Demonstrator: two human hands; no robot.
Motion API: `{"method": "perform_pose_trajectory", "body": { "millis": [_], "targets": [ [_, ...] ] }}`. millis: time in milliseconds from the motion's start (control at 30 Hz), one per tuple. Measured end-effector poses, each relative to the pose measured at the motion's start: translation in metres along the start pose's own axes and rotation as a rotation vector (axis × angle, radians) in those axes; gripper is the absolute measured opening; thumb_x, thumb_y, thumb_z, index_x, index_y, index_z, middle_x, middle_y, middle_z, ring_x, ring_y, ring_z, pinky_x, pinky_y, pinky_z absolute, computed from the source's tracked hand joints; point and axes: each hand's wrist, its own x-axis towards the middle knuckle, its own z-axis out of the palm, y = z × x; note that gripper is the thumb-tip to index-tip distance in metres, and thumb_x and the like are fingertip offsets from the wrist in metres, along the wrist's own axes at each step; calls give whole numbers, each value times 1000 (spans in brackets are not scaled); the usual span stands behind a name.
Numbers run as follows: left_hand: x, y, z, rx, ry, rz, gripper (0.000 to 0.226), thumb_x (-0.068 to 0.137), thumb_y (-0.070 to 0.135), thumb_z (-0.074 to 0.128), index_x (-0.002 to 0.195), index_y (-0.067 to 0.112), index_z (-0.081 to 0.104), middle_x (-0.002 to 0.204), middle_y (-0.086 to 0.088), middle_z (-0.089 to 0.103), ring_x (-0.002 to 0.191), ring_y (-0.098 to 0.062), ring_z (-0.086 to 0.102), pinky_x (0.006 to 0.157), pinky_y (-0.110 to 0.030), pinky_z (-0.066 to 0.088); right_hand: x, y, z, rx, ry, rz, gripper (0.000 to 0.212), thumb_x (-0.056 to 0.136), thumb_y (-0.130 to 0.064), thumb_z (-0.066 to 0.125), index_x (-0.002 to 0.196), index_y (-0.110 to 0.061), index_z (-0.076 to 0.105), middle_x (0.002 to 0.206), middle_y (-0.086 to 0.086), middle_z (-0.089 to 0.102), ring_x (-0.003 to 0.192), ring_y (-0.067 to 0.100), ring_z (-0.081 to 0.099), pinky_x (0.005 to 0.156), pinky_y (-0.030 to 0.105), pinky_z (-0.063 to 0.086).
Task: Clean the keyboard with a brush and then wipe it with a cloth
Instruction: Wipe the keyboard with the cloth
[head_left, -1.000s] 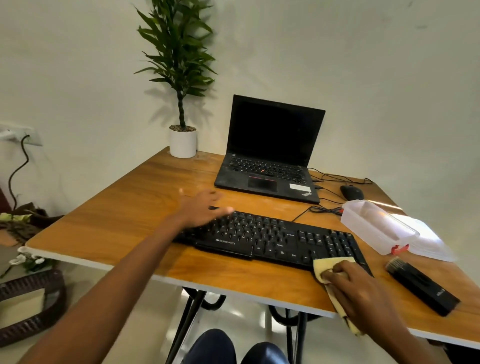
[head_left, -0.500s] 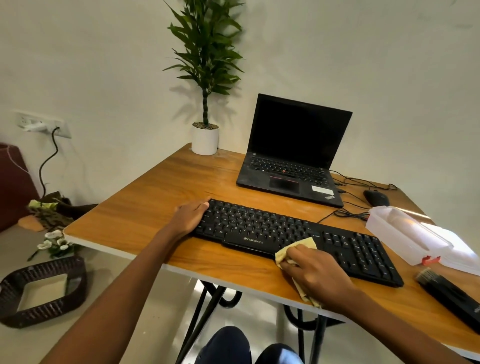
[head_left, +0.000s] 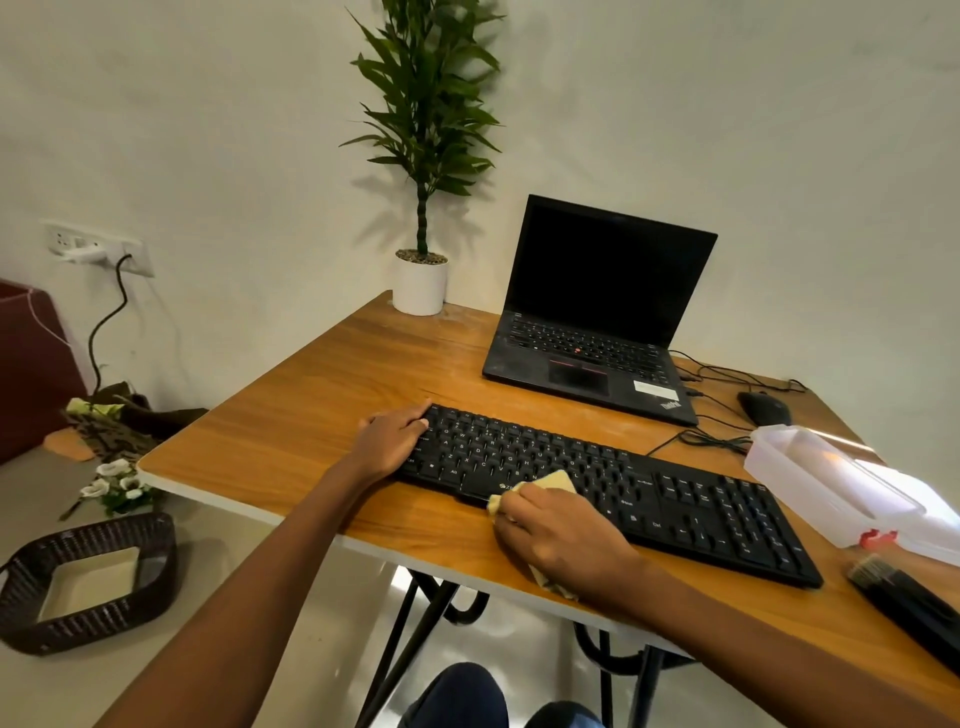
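The brushing looks finished and the wiping is under way. The brush (head_left: 904, 597) lies unused on the tabletop (head_left: 311, 431) at the far right, beyond the right end of the keyboard (head_left: 675, 499) and near a clear box (head_left: 831, 478). The keyboard lies across the middle of the tabletop, in front of an open laptop (head_left: 587, 348). The right hand (head_left: 561, 530) holds the yellow cloth (head_left: 558, 480) bunched under curled fingers (head_left: 524, 501) and presses it on the front key rows, about where the space bar is. One corner of the cloth shows ahead of the knuckles, and another tail hangs below the wrist at the tabletop's edge. The left hand (head_left: 392, 439) is at the keyboard's left end, its fingers bent over the corner keys, probably to brace the board against sliding. With the cloth at the front of the main key block, the wipe seems only partly done. The left part of the key block, the back rows and the number pad may yet need a pass, though the keys show no visible difference between wiped and unwiped areas. After that, the cloth would only need to be set down.
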Motion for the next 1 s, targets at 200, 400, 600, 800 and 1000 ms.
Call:
{"method": "perform_pose_trajectory", "body": {
  "millis": [200,400,600,800,1000],
  "targets": [
    [2,0,1,12,13,6,42,101,24,35,142,20,37,147,-3,39,136,-18,34,115,-39,16,66,-21,13,-43,54,-8,32,88,-11,35,82,-10,66,88,2,56,73,14,49,50,25,43],
    [2,-1,3,115,22,28,42,102,28,31,144,25,34,148,1,38,136,-14,30,105,-26,10,42,-23,9,3,-23,149,11,72,-20,73,80,-17,67,79,-3,55,63,11,49,38,23,34],
    [1,2,3,135,26,41,41,103,30,28,143,25,34,148,1,38,137,-14,30,105,-26,10,21,-16,5,-28,-22,139,13,72,-23,74,81,-17,67,80,-3,56,66,11,50,43,22,42],
    [2,0,0,125,9,41,40,103,27,26,142,27,38,147,3,39,136,-14,32,102,-24,11,65,-18,14,-51,31,19,5,81,-19,66,82,-13,65,82,-1,53,71,13,47,48,23,32],
    [6,-2,-3,114,-45,27,39,103,26,28,141,29,38,146,4,41,136,-13,32,103,-27,11,108,-30,21,-65,104,9,5,77,-15,68,74,-11,66,78,2,54,67,16,49,47,26,22]
  ]
}}
